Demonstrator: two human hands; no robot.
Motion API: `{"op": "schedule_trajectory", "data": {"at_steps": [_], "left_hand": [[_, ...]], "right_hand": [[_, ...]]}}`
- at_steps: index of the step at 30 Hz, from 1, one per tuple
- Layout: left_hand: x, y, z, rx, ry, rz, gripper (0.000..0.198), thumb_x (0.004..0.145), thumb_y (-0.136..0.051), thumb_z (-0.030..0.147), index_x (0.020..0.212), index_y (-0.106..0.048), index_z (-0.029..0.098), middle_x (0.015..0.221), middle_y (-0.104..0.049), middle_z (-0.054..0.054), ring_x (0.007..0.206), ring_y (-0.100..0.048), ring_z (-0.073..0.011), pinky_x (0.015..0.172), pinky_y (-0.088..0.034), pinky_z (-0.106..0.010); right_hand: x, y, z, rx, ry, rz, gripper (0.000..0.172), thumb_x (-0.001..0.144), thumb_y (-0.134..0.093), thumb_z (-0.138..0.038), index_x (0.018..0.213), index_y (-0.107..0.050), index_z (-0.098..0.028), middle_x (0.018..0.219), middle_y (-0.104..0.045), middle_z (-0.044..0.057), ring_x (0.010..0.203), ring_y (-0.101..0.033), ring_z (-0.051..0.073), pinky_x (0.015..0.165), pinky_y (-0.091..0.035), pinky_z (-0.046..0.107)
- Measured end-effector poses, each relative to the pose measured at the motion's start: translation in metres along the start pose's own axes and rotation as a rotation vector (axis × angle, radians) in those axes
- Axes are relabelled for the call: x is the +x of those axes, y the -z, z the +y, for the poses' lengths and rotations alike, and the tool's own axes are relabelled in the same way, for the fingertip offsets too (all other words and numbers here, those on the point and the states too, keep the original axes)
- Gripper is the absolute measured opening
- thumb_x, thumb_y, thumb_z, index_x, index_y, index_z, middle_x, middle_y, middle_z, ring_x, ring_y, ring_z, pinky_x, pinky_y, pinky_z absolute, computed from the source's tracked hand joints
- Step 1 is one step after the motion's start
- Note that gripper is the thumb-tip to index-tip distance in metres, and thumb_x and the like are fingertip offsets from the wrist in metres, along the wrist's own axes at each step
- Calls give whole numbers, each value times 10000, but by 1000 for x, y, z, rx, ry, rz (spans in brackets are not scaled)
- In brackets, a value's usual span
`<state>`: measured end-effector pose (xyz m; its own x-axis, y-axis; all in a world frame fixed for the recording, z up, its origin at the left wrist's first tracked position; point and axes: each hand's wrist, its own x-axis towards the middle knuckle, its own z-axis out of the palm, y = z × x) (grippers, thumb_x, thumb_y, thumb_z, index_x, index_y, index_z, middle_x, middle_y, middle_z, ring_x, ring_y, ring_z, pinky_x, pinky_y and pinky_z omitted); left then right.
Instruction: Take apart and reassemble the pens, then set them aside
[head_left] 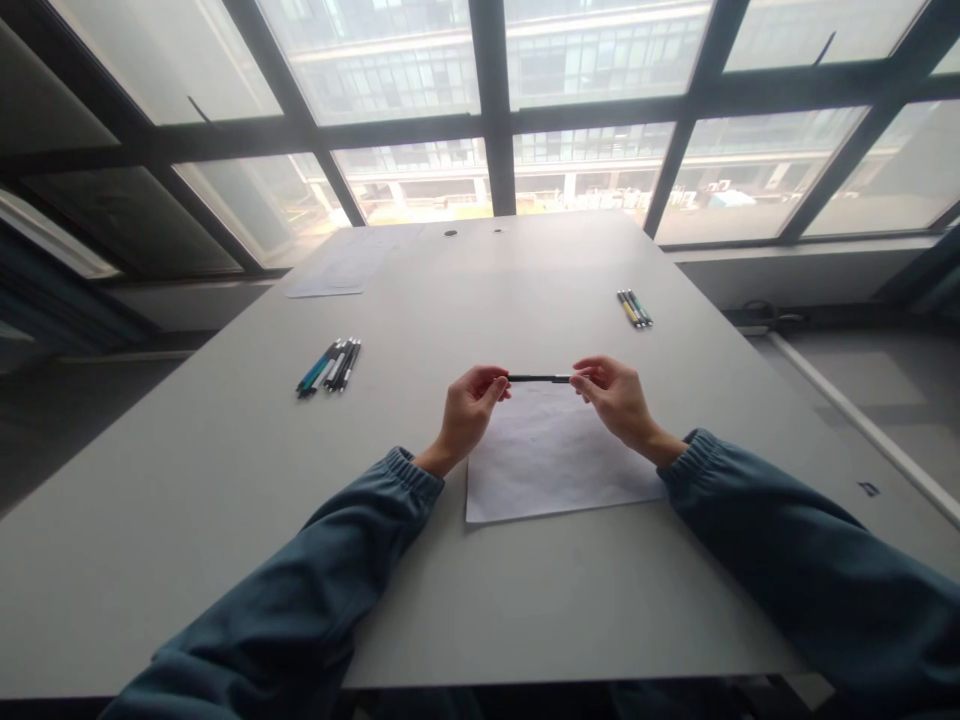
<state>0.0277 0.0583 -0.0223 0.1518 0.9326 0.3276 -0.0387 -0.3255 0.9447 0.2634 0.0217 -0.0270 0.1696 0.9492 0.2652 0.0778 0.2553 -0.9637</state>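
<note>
A slim black pen [538,378] is held level between both hands, over the far edge of a white sheet of paper [559,460]. My left hand [471,408] pinches one end between thumb and fingers. At the other end, my right hand [615,402] grips it the same way, near a pale section of the barrel. To the left lies a cluster of several pens [330,367], black, white and blue. A smaller group of pens [634,308] with yellow and green parts rests to the far right.
The white table [247,540] reaches toward large framed windows. Another sheet of paper [330,272] lies at its far left. A small dark disc [451,233] sits near the far edge, and a dark mark [868,489] is at the right.
</note>
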Motion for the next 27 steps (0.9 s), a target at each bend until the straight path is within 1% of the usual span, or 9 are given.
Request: {"op": "schedule_trajectory", "data": {"at_steps": [2, 5, 8, 11, 13, 16, 19, 24, 27], "left_hand": [[1, 4, -4, 32, -10, -12, 297, 831, -777, 390, 986, -745, 139, 783, -750, -56, 708, -712, -154, 714, -591, -288], [3, 8, -10, 68, -35, -29, 299, 836, -773, 378, 1029, -777, 151, 829, -774, -72, 750, -731, -176, 762, -604, -320], [4, 12, -14, 117, -86, -13, 273, 844, -765, 379, 1024, -793, 176, 885, -782, -75, 792, -736, -185, 781, -604, -325], [4, 14, -16, 153, -109, 23, 263, 840, -770, 379, 1017, -793, 184, 921, -782, -73, 824, -740, -187, 799, -605, -320], [4, 13, -17, 145, -104, 62, 279, 813, -798, 372, 1011, -784, 176, 919, -782, -72, 823, -743, -188, 799, -610, -317], [5, 13, -16, 142, -110, 102, 270, 782, -823, 371, 949, -776, 165, 883, -781, -68, 811, -744, -192, 791, -617, -320], [5, 13, -15, 170, -126, 95, 244, 789, -816, 382, 906, -786, 171, 874, -785, -70, 815, -743, -200, 801, -616, -333], [5, 13, -16, 199, -163, 93, 242, 815, -792, 392, 945, -800, 189, 926, -789, -74, 855, -743, -207, 819, -608, -340], [6, 14, -16, 233, -178, 96, 248, 822, -783, 402, 961, -802, 197, 934, -789, -72, 845, -738, -202, 805, -601, -334]], "right_hand": [[1, 1, 2, 24, -6, 35, 376, 723, -846, -470, 884, -700, -163, 700, -684, 24, 618, -610, 146, 541, -472, 265], [3, 2, 4, 21, 18, 80, 338, 720, -849, -455, 808, -716, -158, 669, -668, 19, 583, -568, 125, 534, -450, 262], [5, 3, 6, 32, 41, 92, 272, 758, -821, -406, 844, -759, -157, 668, -664, 14, 579, -543, 116, 539, -439, 266], [5, 4, 7, 58, 51, 77, 229, 801, -776, -354, 925, -779, -162, 677, -675, 14, 614, -577, 130, 587, -473, 285], [5, 4, 7, 68, 62, 87, 225, 803, -767, -328, 959, -776, -166, 701, -694, 19, 640, -608, 142, 618, -498, 301], [5, 3, 7, 87, 68, 131, 216, 772, -790, -304, 938, -754, -170, 725, -708, 22, 646, -633, 149, 616, -513, 305], [6, 2, 6, 92, 66, 165, 199, 743, -804, -290, 889, -740, -172, 737, -714, 26, 641, -640, 148, 606, -517, 300], [7, 2, 6, 69, 76, 186, 180, 732, -790, -280, 867, -730, -178, 742, -709, 25, 634, -627, 147, 584, -516, 295], [7, 2, 8, 60, 87, 187, 174, 735, -782, -277, 865, -722, -179, 747, -705, 22, 630, -615, 140, 575, -511, 288]]}}
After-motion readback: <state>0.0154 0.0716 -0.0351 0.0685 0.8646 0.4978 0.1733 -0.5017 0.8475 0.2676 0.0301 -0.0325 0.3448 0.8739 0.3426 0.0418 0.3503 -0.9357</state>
